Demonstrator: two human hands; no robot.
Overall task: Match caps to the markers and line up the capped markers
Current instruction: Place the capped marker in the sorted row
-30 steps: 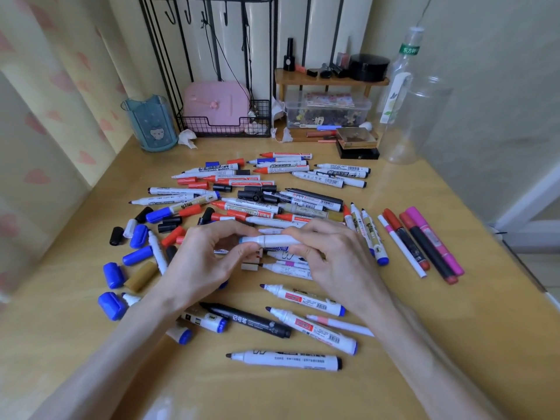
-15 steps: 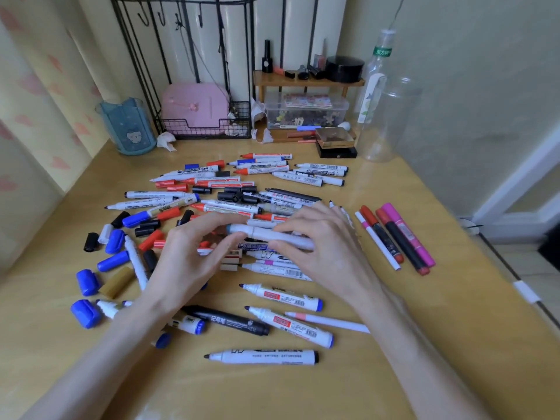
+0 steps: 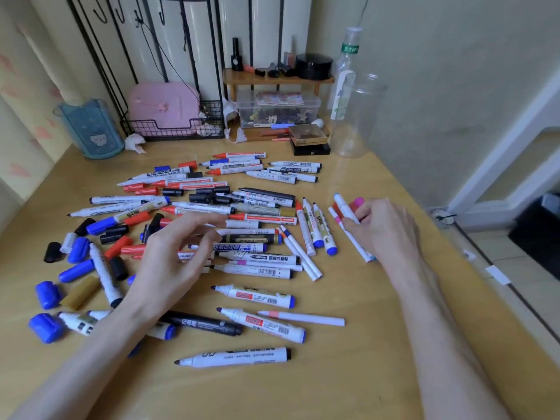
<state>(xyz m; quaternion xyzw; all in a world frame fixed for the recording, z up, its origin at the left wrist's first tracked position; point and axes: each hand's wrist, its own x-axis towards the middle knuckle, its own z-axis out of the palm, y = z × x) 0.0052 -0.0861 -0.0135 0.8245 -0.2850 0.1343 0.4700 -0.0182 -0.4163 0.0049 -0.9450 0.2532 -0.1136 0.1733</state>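
the right hand (image 3: 385, 230) is gripping a white marker (image 3: 344, 207) at right of centre, seemingly touching the capped row (image 3: 362, 250). the left hand (image 3: 175, 256) is hovering over the marker pile (image 3: 251, 259), fingers loosely curled, holding nothing.

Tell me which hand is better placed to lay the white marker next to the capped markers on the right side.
Right, probably. The right hand holds the white marker, close beside the pink marker of that group. The left hand hovers open over the pile, holding nothing, farther from it.
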